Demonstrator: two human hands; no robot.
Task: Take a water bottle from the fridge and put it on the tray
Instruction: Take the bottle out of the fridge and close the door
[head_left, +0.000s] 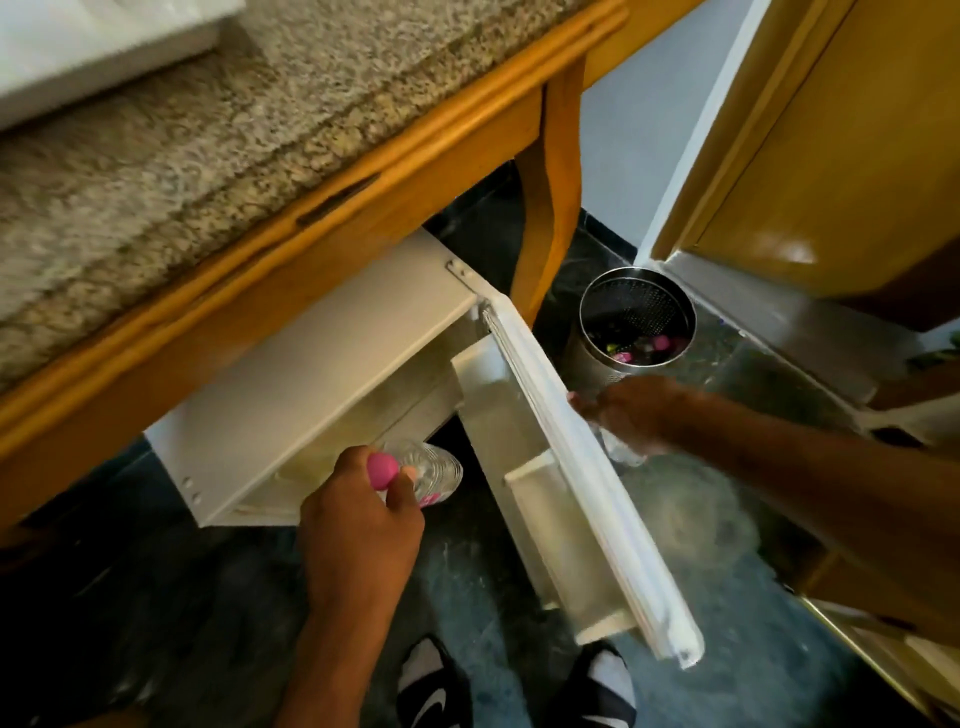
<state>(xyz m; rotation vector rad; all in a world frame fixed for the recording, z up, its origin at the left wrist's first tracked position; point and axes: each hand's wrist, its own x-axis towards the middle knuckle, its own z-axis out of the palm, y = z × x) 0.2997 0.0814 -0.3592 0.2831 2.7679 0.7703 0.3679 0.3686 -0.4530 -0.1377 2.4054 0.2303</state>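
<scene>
A small white fridge (311, 374) sits under the wooden counter with its door (582, 467) swung open toward me. My left hand (358, 525) grips a clear plastic water bottle (431, 473) with a pink cap by its neck, just in front of the fridge opening. My right hand (628, 415) rests on the top outer edge of the open door, fingers curled over it. A white tray (78, 47) lies on the granite countertop at the top left, only partly in view and blurred.
A round metal waste bin (636, 322) with rubbish stands on the dark floor behind the open door. A wooden door (841, 156) and its frame are on the right. My two feet in dark sandals and white socks (514, 686) stand below the fridge.
</scene>
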